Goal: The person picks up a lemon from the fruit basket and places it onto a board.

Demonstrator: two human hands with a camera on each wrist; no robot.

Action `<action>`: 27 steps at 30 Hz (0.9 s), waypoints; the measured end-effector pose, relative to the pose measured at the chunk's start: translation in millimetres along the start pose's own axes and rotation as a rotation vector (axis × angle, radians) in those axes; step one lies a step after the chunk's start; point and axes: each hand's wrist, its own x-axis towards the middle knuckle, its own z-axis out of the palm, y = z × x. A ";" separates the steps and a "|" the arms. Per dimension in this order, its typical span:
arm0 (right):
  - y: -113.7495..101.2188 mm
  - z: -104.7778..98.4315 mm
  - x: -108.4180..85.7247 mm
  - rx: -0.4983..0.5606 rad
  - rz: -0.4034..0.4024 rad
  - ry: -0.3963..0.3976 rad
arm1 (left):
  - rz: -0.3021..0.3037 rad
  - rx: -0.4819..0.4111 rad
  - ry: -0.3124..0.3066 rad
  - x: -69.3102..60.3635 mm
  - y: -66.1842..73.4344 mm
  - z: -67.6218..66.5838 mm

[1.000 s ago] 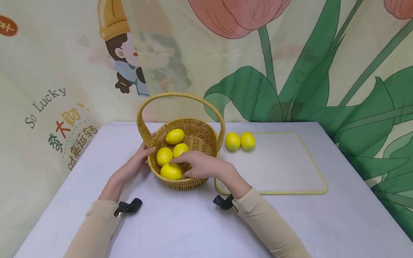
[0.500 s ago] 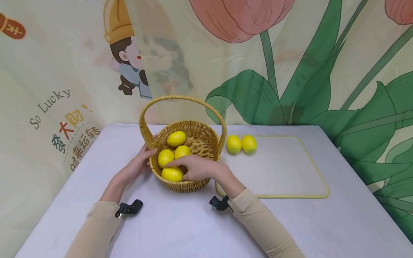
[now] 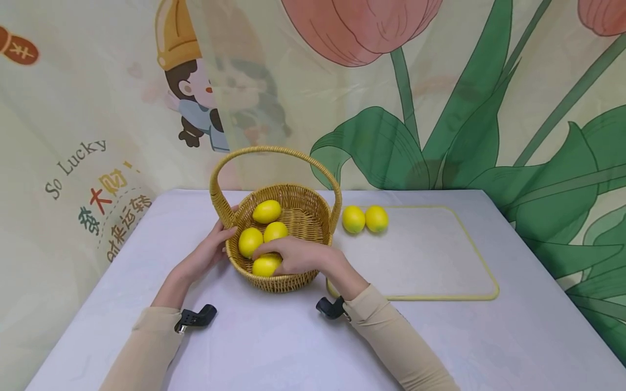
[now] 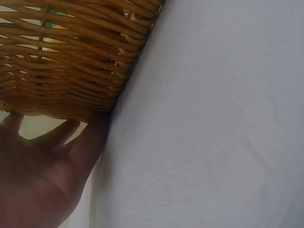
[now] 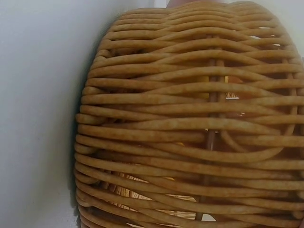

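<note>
In the head view the wicker basket (image 3: 279, 284) stands upright, with several yellow lemons (image 3: 267, 211) inside. My left hand (image 3: 205, 255) holds its left side, the thumb at the rim by the handle's base. In the left wrist view the fingers of that hand (image 4: 42, 175) lie against the outer wicker wall (image 4: 71, 61). My right hand (image 3: 303, 255) reaches over the front rim and pinches the front lemon (image 3: 265, 265) between thumb and fingers. Only the basket's outer wall (image 5: 190, 104) shows clearly in the right wrist view; the right hand's grip is hidden there.
Two more lemons (image 3: 354, 219) sit side by side at the back left of a pale, yellow-edged board (image 3: 420, 255), right of the basket. The tall basket handle (image 3: 274, 149) arches over the opening. A printed cloth (image 3: 440, 81) hangs behind the white table (image 3: 264, 347).
Inside the basket, the front lemon has shifted slightly right, toward my right palm, and my right fingers have closed around it. My left hand has stayed on the basket's side.
</note>
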 end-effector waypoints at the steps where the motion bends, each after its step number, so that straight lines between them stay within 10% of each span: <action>1: -0.2 -0.3 0.0 -0.003 -0.003 -0.002 | -0.001 -0.001 0.000 -0.2 -0.1 -0.2; 27: -4.4 -4.9 -6.6 -0.123 0.071 0.072 | -0.002 0.009 0.012 2.6 -0.8 -0.2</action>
